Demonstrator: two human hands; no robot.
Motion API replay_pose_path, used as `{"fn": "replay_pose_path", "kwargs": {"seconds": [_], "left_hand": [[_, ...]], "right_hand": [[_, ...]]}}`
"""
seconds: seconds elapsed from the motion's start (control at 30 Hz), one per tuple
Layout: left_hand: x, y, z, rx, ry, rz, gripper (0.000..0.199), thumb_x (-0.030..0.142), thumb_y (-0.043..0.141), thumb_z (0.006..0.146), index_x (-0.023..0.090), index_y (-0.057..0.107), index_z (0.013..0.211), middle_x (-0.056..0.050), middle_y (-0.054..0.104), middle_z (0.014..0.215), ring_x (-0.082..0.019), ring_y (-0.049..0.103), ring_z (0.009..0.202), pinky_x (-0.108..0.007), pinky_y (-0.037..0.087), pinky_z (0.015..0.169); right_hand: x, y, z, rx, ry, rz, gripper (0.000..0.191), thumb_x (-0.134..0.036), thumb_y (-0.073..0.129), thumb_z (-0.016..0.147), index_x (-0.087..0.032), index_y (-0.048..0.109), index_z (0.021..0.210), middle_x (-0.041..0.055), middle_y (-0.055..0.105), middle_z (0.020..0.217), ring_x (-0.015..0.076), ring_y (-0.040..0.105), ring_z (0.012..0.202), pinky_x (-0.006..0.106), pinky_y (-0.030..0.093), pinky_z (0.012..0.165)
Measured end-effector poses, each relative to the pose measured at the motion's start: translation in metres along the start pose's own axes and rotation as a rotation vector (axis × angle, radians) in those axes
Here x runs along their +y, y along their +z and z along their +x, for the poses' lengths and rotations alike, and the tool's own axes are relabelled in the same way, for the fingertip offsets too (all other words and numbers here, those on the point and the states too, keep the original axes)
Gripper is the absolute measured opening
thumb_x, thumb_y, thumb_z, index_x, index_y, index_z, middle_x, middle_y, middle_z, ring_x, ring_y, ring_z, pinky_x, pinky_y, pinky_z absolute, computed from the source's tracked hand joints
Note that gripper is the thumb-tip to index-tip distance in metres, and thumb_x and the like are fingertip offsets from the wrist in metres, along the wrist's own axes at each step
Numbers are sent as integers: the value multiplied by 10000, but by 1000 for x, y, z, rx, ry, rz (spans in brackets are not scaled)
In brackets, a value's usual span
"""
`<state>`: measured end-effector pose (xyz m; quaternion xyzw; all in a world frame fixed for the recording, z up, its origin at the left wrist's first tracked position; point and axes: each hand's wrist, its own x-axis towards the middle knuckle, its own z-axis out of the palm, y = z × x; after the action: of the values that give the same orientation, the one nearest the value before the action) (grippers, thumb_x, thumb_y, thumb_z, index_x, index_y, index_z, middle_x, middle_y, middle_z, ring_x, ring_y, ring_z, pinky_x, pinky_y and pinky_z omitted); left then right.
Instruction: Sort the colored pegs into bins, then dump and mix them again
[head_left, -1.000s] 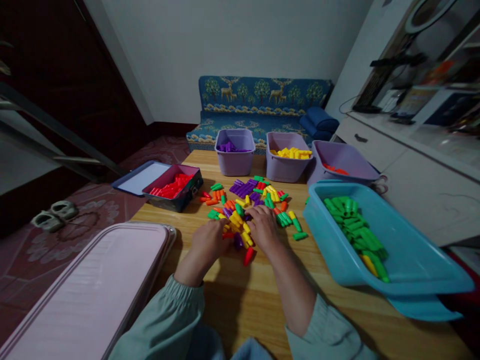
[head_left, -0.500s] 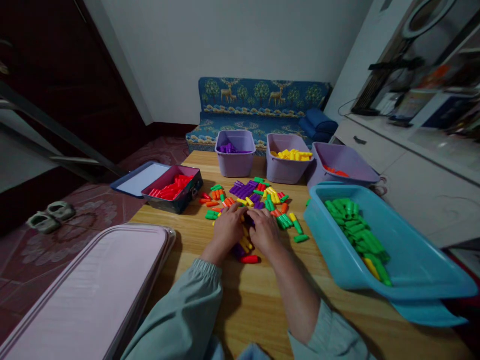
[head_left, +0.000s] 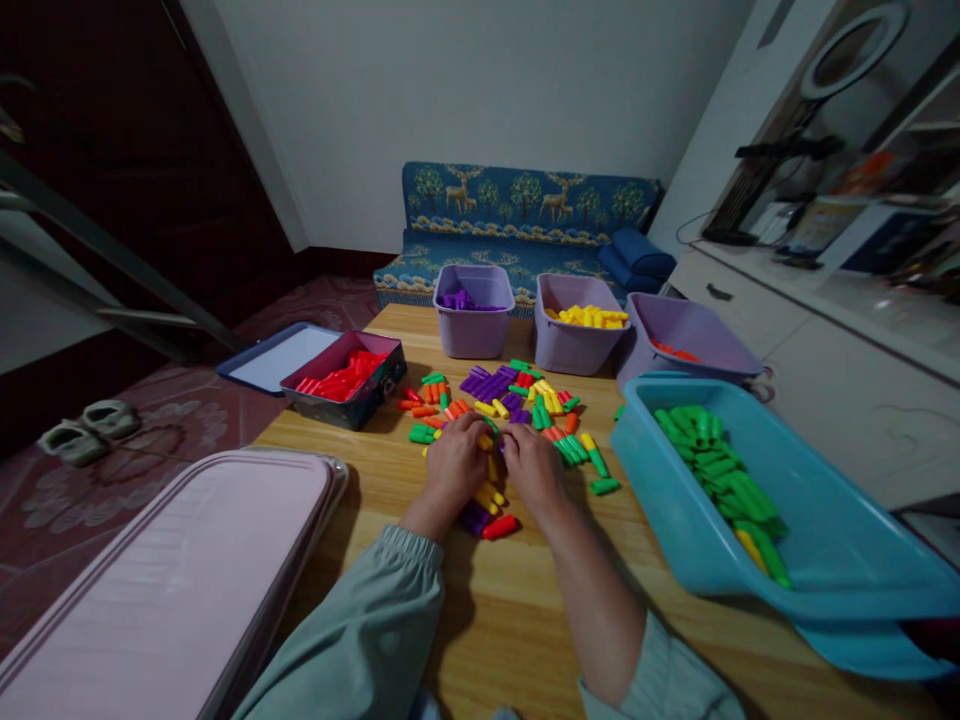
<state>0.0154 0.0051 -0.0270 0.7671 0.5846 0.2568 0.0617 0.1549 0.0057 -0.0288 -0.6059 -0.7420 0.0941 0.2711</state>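
My left hand (head_left: 454,462) curls over small bullet-shaped plastic pieces in the middle of the table, with yellow pieces (head_left: 489,497) showing at its inner side. Close beside it, my right hand (head_left: 534,466) has its fingers bent inward. What lies between its fingertips is hidden. A red piece (head_left: 500,527) and a purple piece (head_left: 474,518) lie on the wood nearest me, below the hands. Beyond the fingers spread loose purple pieces (head_left: 491,384), yellow pieces (head_left: 546,394), green pieces (head_left: 571,449) and orange pieces (head_left: 424,411).
Three lilac bins stand at the back, holding purple (head_left: 475,334), yellow (head_left: 574,350) and orange-red pieces (head_left: 705,330). A blue tub (head_left: 660,500) of green pieces is right. Left are an open tin (head_left: 337,411) of red pieces and a pink lid (head_left: 172,570).
My hands have drawn slightly apart, uncovering more of the pieces between them. The red piece nearest me has turned a little and sits slightly lower in view.
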Motion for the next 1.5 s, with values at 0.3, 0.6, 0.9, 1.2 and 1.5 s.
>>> {"fn": "replay_pose_path", "kwargs": {"seconds": [0.3, 0.6, 0.9, 1.2, 1.5], "left_hand": [[-3, 4, -1, 19, 13, -26, 348, 92, 521, 772, 218, 690, 1048, -45, 650, 1221, -249, 605, 1077, -337, 514, 859], [-6, 7, -1, 42, 21, -57, 374, 84, 529, 762, 228, 696, 1063, -39, 653, 1219, -246, 608, 1082, -343, 518, 885], [-6, 8, 0, 188, -38, -283, 458, 47, 486, 765, 197, 650, 1166, -85, 607, 1277, -219, 641, 1023, -338, 524, 875], [1, 4, 7, 189, -158, -1024, 319, 370, 608, 856, 150, 671, 1077, -83, 712, 1060, -214, 647, 983, -318, 493, 909], [0, 6, 6, 143, -361, -1219, 371, 419, 658, 801, 156, 675, 1062, 12, 599, 630, -104, 522, 479, -197, 400, 439]], "right_hand": [[7, 1, 11, 9, 92, -157, 697, -255, 622, 835, -200, 370, 1482, 187, 339, 1528, 284, 610, 1129, 386, 503, 896], [0, -4, 6, -58, 100, -287, 375, -249, 556, 877, -259, 615, 1247, 98, 606, 1138, 221, 659, 922, 303, 493, 746], [5, -3, 11, 236, 97, 97, 289, -201, 617, 811, -182, 682, 1092, 106, 608, 1061, 226, 614, 982, 328, 508, 851], [-23, -11, 8, 151, -225, 409, 393, -66, 532, 746, -216, 663, 1084, 70, 635, 1094, 198, 597, 1062, 339, 480, 975], [-7, -3, 16, 54, 415, 1026, 512, -544, 740, 653, -144, 671, 965, 42, 665, 836, 181, 613, 768, 284, 502, 640]]}}
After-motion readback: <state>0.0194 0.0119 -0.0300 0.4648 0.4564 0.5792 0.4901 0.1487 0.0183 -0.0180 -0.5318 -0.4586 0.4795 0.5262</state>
